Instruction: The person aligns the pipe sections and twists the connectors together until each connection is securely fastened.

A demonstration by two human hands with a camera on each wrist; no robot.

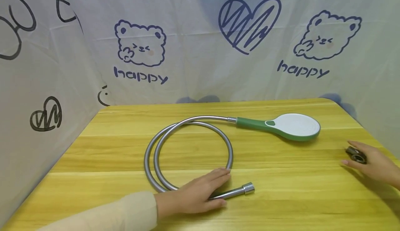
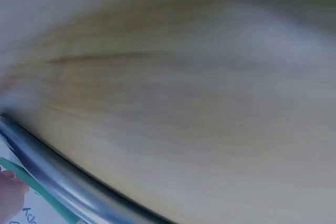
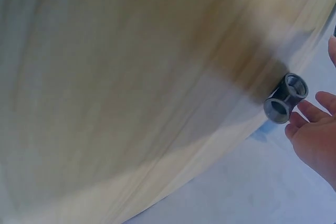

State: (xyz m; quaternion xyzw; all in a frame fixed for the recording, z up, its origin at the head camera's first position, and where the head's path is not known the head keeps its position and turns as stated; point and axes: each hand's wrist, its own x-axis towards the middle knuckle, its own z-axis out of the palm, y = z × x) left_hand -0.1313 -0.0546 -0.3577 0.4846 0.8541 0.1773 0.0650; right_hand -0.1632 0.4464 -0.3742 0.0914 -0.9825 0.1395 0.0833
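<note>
My left hand (image 1: 200,192) lies with extended fingers across the lower part of a coiled metal shower hose (image 1: 229,147), close to its chrome end nut (image 1: 248,188). At the far right, my right hand (image 1: 375,163) is around a small dark metal pipe tee (image 1: 356,155), thumb and fingers spread on either side of it. In the right wrist view the threaded tee (image 3: 286,98) shows two openings beside the fingers (image 3: 310,111); firm contact is unclear. A green and white shower head (image 1: 293,126) is joined to the hose's far end.
The yellow wood-grain table (image 1: 103,147) has its back edge against a white cloth backdrop (image 1: 193,57) with drawn bears and hearts. Another cloth side wall (image 1: 37,154) stands on the left. In the left wrist view the hose (image 2: 68,184) runs close to the camera.
</note>
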